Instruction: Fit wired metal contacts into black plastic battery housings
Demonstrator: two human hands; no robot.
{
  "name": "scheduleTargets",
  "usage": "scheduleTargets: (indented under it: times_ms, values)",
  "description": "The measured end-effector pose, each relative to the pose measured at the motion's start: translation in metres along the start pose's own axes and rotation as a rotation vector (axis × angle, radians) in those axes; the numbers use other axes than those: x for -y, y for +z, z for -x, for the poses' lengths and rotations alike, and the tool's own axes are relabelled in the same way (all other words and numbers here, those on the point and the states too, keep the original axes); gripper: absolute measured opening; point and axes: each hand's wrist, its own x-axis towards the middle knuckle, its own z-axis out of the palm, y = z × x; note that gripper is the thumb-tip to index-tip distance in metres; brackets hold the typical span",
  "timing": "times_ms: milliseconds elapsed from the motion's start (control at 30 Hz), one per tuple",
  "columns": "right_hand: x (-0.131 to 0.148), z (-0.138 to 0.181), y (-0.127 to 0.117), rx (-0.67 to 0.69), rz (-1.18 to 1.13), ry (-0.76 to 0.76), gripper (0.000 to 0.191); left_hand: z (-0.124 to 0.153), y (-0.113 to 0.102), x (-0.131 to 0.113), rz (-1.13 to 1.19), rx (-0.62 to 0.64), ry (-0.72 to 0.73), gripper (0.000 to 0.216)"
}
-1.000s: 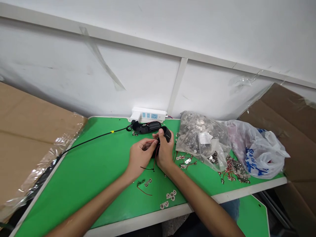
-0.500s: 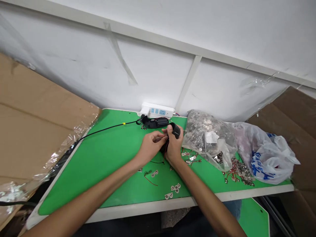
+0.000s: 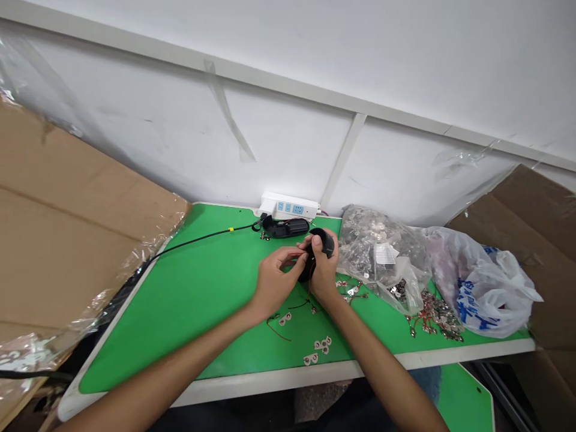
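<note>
Your view swings slightly left while your left hand [image 3: 275, 277] still pinches a red wire [image 3: 296, 254] beside the black housing [image 3: 331, 246] your right hand [image 3: 326, 273] grips above the green table [image 3: 211, 270], the hold seemingly unchanged.

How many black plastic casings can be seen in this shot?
2: a held casing in the right hand, which partly covers it, and an open casing on the green table, in front of the white power strip. Others could be hidden.

Single head-worn view, facing forward, angled down
</note>
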Motion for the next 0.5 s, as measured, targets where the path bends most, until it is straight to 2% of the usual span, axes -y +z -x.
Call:
scheduleTargets:
  times_ms: [167, 367, 500]
  values:
    - [-0.001, 0.001, -0.001, -0.005, 0.049, 0.039, 0.051, -0.001, 0.001, 0.002, -0.043, -0.012, 0.023, 0.021]
    - [-0.010, 0.001, -0.005, -0.021, 0.089, 0.024, 0.048, 0.002, 0.008, 0.004, 0.080, -0.002, -0.127, 0.023]
    - [-0.012, -0.001, -0.006, -0.055, 0.108, 0.030, 0.050, 0.000, 0.010, -0.001, 0.111, 0.005, -0.160, 0.021]
